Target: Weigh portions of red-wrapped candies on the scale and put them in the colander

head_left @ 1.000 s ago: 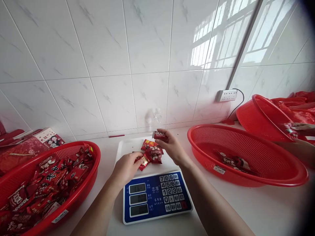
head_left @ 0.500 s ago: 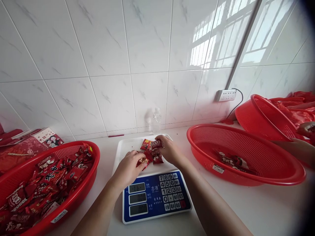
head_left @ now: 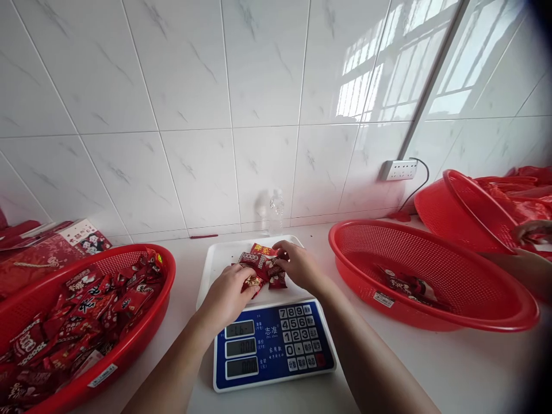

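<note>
Several small red snack packets lie in a loose pile on the white pan of a blue digital scale. From the left side, my left hand is closed around the pile's near edge, its thumb and fingertips on a packet with gold print. Opposite it, my right hand has curled fingers and thumb on the packets at the right edge. The fingertips of both hands are partly hidden among the wrappers. Dim digits show on the scale's displays.
On the left stands a red basket full of similar packets, with a red gift box behind. At right, another red basket holds a few packets. Beyond it, another person's hand is by a tilted red basket. A clear bottle stands against the wall.
A packet that was at my right hand's fingertips now lies further left on top of the pile. My left hand has barely moved. The other person's hand has shifted slightly.
</note>
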Action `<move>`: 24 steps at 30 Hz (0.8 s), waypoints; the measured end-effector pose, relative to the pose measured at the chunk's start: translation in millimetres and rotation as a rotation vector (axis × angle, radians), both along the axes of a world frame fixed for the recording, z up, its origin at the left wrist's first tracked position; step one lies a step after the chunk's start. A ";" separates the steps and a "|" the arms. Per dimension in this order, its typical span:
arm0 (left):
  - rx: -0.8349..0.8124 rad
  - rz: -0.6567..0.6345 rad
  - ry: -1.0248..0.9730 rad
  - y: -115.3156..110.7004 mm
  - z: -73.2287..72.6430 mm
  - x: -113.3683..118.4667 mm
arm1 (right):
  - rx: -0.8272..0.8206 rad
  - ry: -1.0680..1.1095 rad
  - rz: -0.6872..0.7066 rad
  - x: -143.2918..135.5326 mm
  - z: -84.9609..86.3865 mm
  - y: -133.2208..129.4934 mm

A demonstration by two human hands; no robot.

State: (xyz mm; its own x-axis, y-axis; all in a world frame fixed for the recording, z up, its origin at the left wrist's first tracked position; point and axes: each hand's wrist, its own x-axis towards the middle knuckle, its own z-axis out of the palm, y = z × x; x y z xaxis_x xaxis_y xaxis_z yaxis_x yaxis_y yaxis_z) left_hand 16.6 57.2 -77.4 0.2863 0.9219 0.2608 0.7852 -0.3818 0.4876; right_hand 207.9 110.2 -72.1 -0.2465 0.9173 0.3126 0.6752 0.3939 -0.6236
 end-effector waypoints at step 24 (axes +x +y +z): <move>0.186 0.146 -0.028 4.7 8.2 -12.6 | -0.001 -0.250 0.182 -24.5 -4.1 -14.5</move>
